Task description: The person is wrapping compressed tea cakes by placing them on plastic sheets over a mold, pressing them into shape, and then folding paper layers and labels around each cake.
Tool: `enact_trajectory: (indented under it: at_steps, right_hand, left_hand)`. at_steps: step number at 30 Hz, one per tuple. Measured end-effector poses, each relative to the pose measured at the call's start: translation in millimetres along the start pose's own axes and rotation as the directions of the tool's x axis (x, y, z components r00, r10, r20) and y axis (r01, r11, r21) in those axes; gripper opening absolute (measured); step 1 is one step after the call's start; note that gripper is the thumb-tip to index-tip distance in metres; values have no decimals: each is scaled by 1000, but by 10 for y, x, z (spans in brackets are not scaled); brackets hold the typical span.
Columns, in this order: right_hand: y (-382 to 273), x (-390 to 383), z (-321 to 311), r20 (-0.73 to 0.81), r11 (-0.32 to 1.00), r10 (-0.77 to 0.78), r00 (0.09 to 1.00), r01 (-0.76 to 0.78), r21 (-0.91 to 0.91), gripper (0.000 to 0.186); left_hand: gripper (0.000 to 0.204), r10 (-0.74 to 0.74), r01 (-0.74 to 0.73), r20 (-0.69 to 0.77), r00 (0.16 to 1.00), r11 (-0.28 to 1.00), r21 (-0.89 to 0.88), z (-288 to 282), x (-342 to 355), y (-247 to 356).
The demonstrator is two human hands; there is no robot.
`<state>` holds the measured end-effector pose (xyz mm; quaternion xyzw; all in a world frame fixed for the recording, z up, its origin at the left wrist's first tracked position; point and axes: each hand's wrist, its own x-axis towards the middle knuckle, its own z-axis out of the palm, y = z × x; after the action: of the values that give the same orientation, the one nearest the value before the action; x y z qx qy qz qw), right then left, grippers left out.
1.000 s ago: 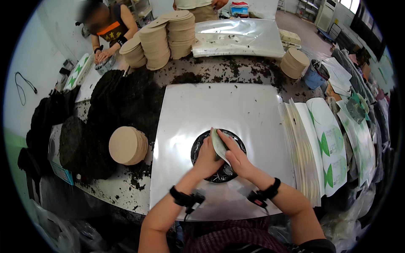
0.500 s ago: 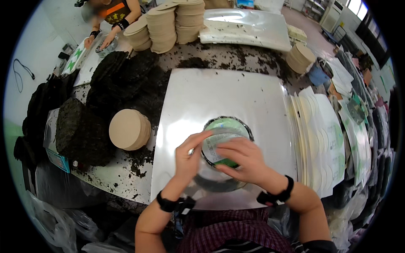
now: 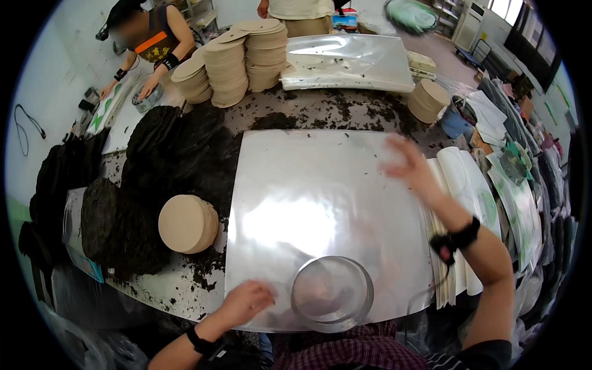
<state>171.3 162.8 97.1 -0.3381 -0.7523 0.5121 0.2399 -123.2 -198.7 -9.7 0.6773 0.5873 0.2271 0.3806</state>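
A clear round ring rests near the front edge of a shiny silvery sheet. To its left is my left hand, fingers loosely bent, not touching the ring and with nothing seen in them. My right hand reaches out over the sheet's far right part, blurred, its fingers spread and holding nothing. At the far top, beyond the table, a smeared pale green round packet shows. Whether it is in the air cannot be made out.
Left of the sheet stand a stack of beige discs and dark seaweed-like sheets. Taller disc stacks and folded clear film lie behind. White plastic sheets pile up at right. A co-worker works at far left.
The round green-labelled packet has left my hands and the ring. My right hand has swung out to the far right, my left toward the near left. The bare ring appears nearer me.
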Motion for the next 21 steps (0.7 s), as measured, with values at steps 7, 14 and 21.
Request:
enact_trajectory:
  at_steps: [7,14,21]
  right_hand:
    - [484,-1689,886,828,537,-70,557,720,-439,47]
    - [827,-1985,1016,281,610,-217,935,354,-709,32]
    - [189,-2414,1525,640,652,-345,686,666,-363,30]
  left_hand:
    - [18,90,-116,162,983,981,158,204,88,-166]
    - [14,176,-185,68,982,969,163,463,-33,-242]
    - [11,-58,61,-204,977,998,7,-233,535,91]
